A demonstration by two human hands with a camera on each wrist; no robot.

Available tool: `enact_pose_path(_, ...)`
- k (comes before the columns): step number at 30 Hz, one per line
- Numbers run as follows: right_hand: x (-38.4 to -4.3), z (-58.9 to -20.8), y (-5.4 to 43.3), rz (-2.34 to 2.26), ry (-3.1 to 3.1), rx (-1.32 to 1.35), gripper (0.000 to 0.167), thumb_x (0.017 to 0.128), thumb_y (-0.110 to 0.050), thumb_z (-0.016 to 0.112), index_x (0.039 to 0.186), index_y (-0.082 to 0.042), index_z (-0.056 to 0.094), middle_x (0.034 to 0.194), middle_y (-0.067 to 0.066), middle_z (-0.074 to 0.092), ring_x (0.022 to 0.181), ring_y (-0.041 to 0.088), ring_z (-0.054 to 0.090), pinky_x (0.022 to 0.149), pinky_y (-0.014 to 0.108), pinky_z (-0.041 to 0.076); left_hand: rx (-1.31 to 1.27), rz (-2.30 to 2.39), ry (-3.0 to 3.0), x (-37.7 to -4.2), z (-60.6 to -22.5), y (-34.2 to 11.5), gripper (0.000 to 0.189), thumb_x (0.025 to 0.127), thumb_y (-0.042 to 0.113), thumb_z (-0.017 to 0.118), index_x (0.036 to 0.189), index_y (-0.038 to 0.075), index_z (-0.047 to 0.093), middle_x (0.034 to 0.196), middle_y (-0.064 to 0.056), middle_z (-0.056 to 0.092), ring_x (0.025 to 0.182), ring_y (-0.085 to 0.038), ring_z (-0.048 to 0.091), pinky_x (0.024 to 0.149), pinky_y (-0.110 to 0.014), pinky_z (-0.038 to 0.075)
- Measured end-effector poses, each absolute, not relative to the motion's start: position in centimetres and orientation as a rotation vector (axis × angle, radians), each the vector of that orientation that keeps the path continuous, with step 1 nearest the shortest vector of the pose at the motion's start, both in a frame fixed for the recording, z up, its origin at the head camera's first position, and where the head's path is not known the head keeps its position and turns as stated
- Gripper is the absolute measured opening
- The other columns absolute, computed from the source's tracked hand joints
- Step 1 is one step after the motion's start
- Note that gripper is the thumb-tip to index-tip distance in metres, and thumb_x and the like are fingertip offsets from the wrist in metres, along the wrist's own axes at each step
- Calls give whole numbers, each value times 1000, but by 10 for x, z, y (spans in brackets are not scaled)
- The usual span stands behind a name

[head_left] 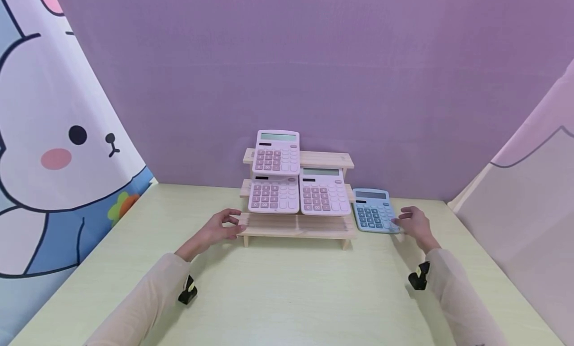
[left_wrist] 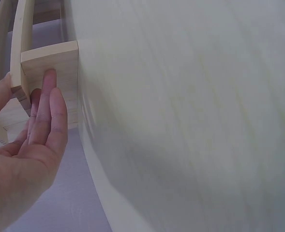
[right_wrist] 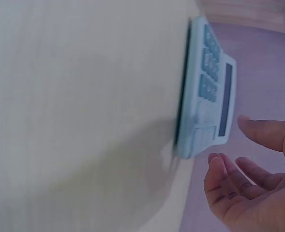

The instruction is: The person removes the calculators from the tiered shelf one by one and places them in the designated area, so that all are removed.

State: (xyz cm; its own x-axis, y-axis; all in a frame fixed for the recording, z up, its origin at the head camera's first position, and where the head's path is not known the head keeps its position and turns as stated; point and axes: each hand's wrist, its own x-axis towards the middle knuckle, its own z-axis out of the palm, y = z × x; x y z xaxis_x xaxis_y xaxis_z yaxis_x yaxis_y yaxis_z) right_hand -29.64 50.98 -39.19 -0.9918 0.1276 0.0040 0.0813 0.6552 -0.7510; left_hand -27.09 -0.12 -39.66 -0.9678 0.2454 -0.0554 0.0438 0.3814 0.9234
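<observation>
While my left hand [head_left: 218,230] grips the left end of the lowest step of a three-tiered rack of pale, unpainted wood [head_left: 298,227], my right hand [head_left: 416,227] is at the right edge of a light-blue rectangular calculator with darker blue keys [head_left: 375,211]. The two hands are well apart, one on either side of the rack. On the left, my thumb is against the edge of the step and my fingers reach beneath it, close to the supporting leg [left_wrist: 60,60]. On the right, my thumb and fingers are spread from one another and gently bent, without a grip on the blue calculator; whether a fingertip touches it I cannot tell. That calculator lies face up on the pale wood-grained bench [head_left: 287,291], just to the right of the rack, its display at the end farther from me. Three pink calculators with darker pink number keys lean face-out on the rack: one [head_left: 276,154] on the left of the top tier, and on the middle tier a left one [head_left: 273,195] and a right one [head_left: 325,194], side by side. The top calculator's lower edge hides the display of the one below it. I wear light beige sleeves [head_left: 148,291], with a small black device [head_left: 187,291] at each wrist. Behind the rack hangs a plain purple cloth [head_left: 314,77]; a cartoon-printed cloth [head_left: 54,106] stands on my left.
</observation>
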Motion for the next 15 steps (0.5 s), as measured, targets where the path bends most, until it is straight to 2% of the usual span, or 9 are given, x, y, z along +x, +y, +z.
enact_pose_path(4, -297, -385, 506, 1293, -2766, -148, 57, 87, -12, 57, 130, 14, 32, 124, 35, 44, 110, 42, 50, 76, 36, 57, 262, 1630, 2455, -271, -397, -1, 56, 86, 17, 63, 132, -2, 36, 112, -21, 51, 79, -15, 62, 78, -32, 57)
enact_pose_path(10, -298, -371, 499, 1318, -2734, -121, 55, 89, -14, 56, 131, 13, 33, 124, 33, 46, 105, 38, 53, 74, 29, 57, 269, 1633, 2450, -270, -396, -1, 56, 87, 16, 62, 132, -2, 36, 113, -22, 51, 80, -15, 62, 79, -32, 57)
enact_pose_path(15, -298, -365, 494, 1329, -2705, -75, 52, 88, -14, 57, 129, 12, 36, 120, 32, 49, 91, 21, 59, 74, 29, 57, 276, 1638, 2445, -270, -395, -1, 56, 86, 16, 62, 132, -3, 36, 113, -22, 51, 80, -15, 62, 78, -32, 57)
